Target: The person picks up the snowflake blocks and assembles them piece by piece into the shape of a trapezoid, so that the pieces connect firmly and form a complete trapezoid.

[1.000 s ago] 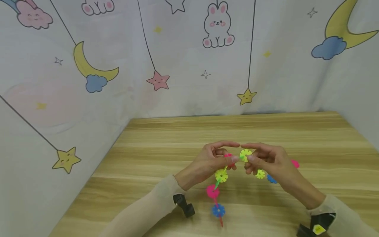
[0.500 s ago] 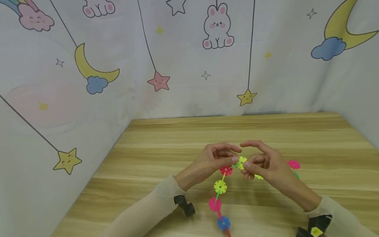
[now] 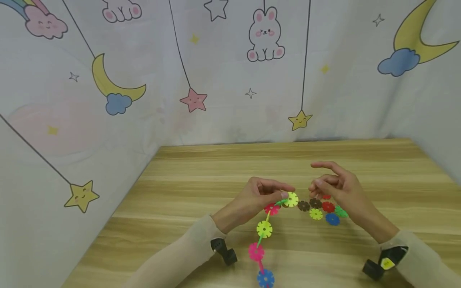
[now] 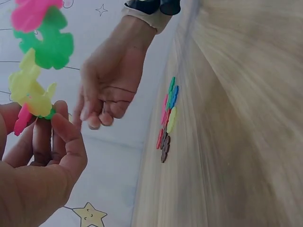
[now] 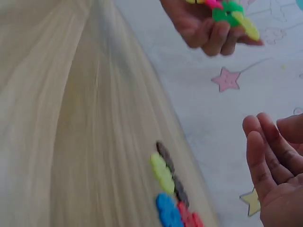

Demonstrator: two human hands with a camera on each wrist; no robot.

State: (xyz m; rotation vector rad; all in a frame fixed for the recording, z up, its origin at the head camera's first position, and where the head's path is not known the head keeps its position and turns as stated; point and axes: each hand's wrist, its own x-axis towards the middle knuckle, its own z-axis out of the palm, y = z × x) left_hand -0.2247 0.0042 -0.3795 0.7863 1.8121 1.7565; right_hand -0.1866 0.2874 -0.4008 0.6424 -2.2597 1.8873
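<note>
My left hand [image 3: 257, 196] pinches a chain of notched plastic interlocking discs near its upper end, between thumb and fingers. A yellow disc [image 3: 292, 199] sticks out at the fingertips, joined to a green one seen edge-on. From there the chain runs down toward me through a pink disc, another yellow disc [image 3: 264, 229], a pink disc [image 3: 256, 252] and a blue disc [image 3: 265, 278]; its lower end leaves the view. My right hand [image 3: 338, 186] holds nothing, its index finger extended and the others loosely bent. It hovers beside several loose discs.
Loose discs lie in a cluster on the wooden table [image 3: 216, 168]: brown [image 3: 303, 206], yellow [image 3: 316, 214], red [image 3: 328, 207], blue [image 3: 332, 219] and green [image 3: 340, 211]. The right forearm partly covers the cluster. A printed white cloth [image 3: 223, 120] stands behind the table.
My right hand has let go of the yellow end disc and moved right, uncovering more loose discs. The left hand keeps the chain, which has slid lower and hangs further toward me.
</note>
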